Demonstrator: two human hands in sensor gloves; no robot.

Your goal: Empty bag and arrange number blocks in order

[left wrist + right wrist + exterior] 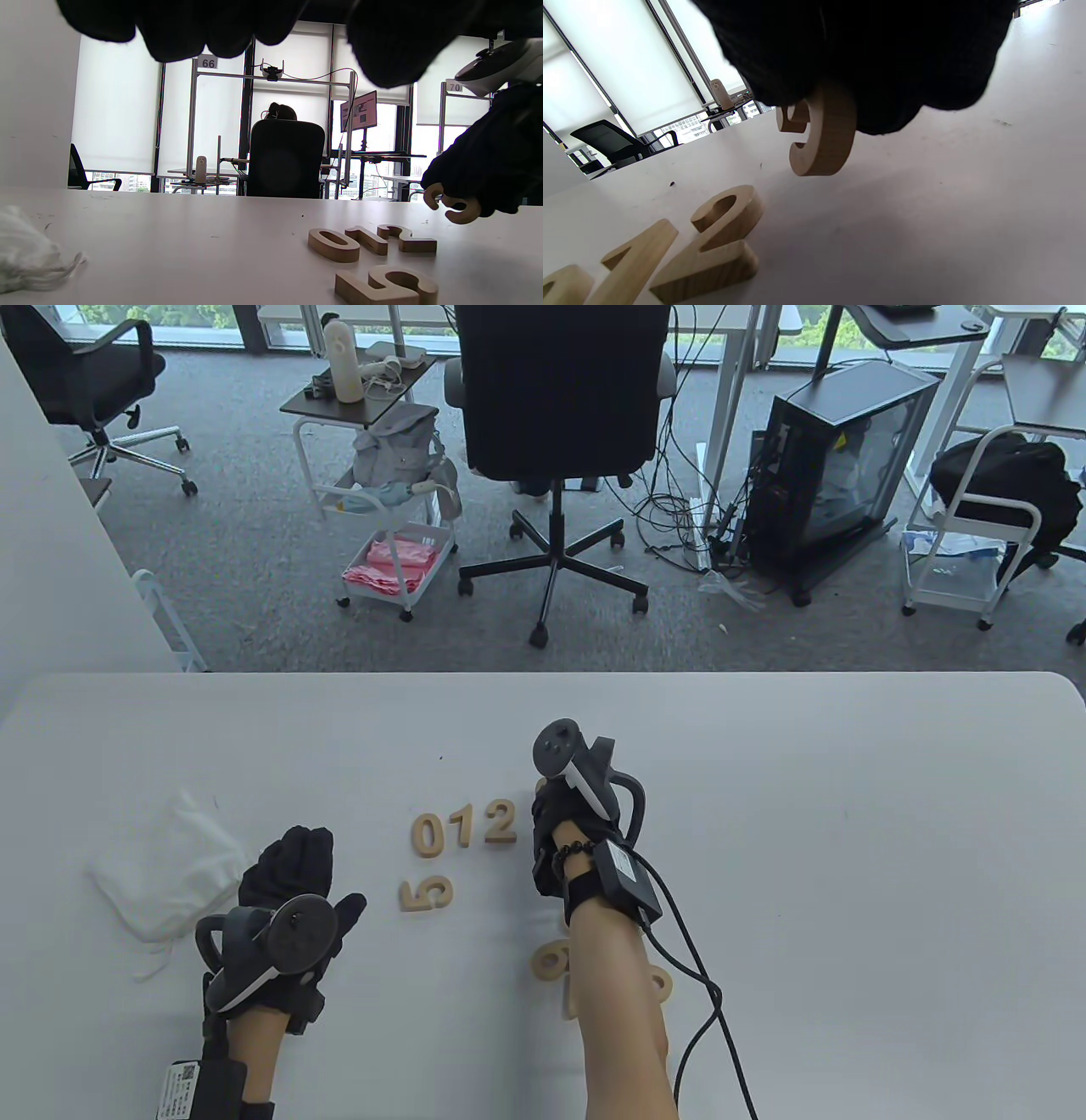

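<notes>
Wooden number blocks 0 [428, 833], 1 [462, 824] and 2 [501, 823] lie in a row on the white table [848, 814]. A 5 [427, 893] lies just in front of them. My right hand [556, 823], right of the 2, pinches a curved block that looks like a 3 [821, 140], holding it a little above the table; it also shows in the left wrist view [456, 209]. My left hand [293, 882] rests open and empty on the table beside the white bag [165, 874].
Two more wooden blocks [551, 960] [660, 984] lie partly hidden under my right forearm. The glove cable [704, 984] trails toward the front edge. A black office chair [560, 432] stands beyond the table's far edge.
</notes>
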